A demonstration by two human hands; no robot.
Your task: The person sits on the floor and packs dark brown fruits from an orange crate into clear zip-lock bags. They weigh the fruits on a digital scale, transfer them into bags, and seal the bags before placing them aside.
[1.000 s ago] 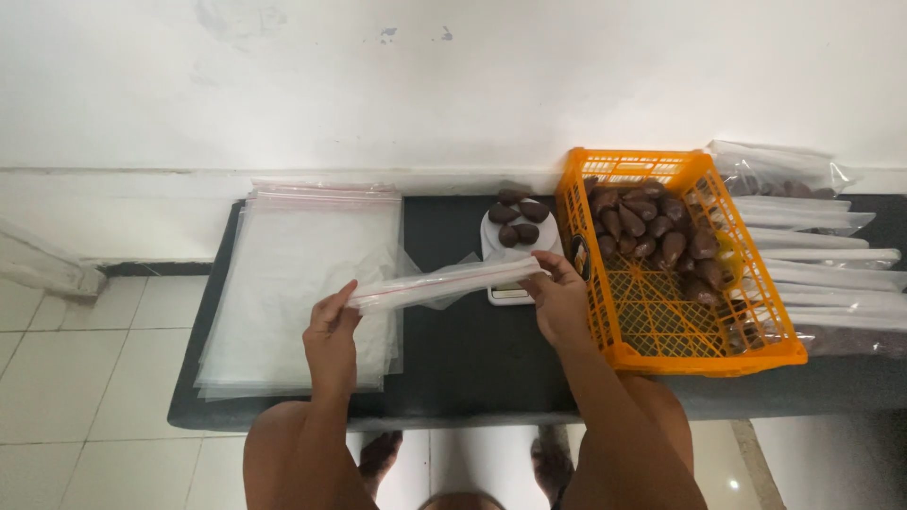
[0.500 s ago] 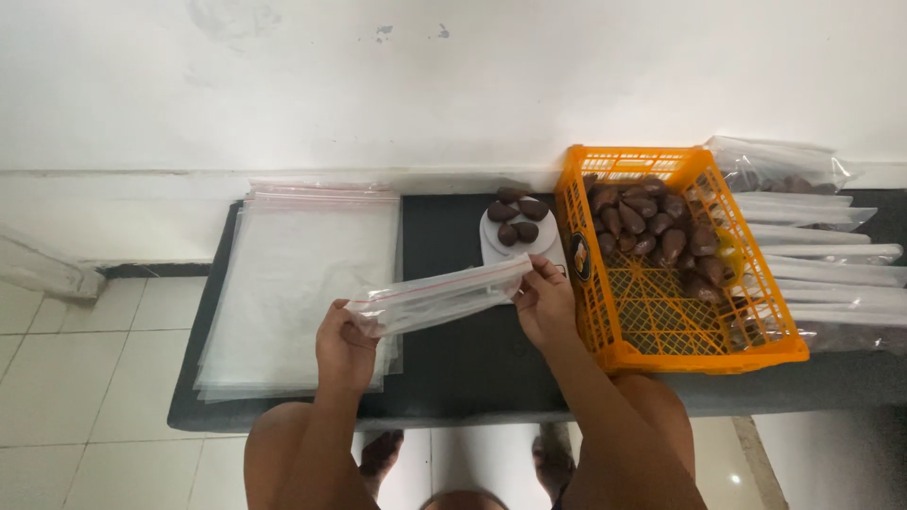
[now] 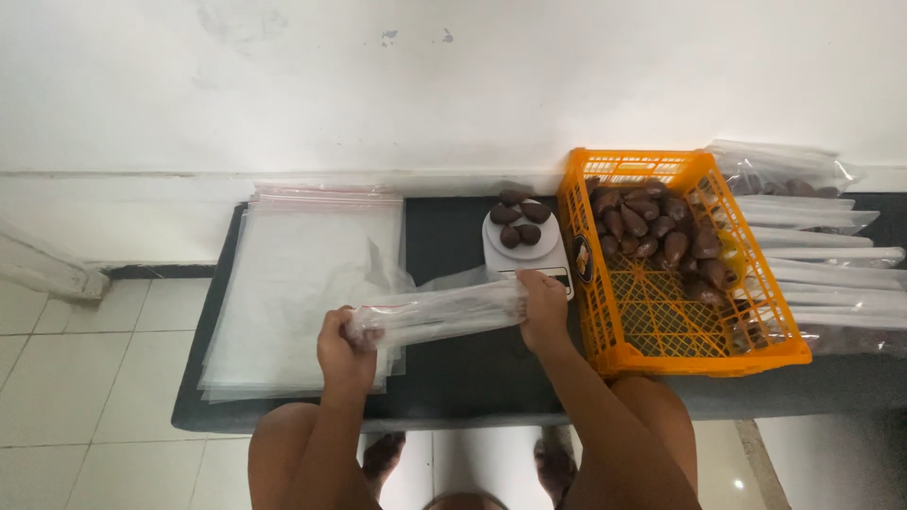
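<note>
- Left hand (image 3: 345, 348) is closed in a fist-like grip around the left end of a clear plastic bag (image 3: 435, 314), which is gathered into a narrow strip.
- Right hand (image 3: 545, 307) pinches the bag's right end, fingers pressed together on the film.
- Location: the bag is held in the air above the front-middle of the dark table (image 3: 472, 378), between the stack of flat bags (image 3: 307, 283) at the left end and the orange crate (image 3: 675, 274) toward the right end.
- Orientation: long axis runs left to right, roughly parallel to the front edge, with the right end slightly higher and nearer the small white scale (image 3: 524, 247).
- Handling, as judged: thin film, very light, limp and slippery; it sags if unsupported. Grip at both ends, as shown.
- Brown fruits (image 3: 520, 222) lie on the scale; more fill the crate.
</note>
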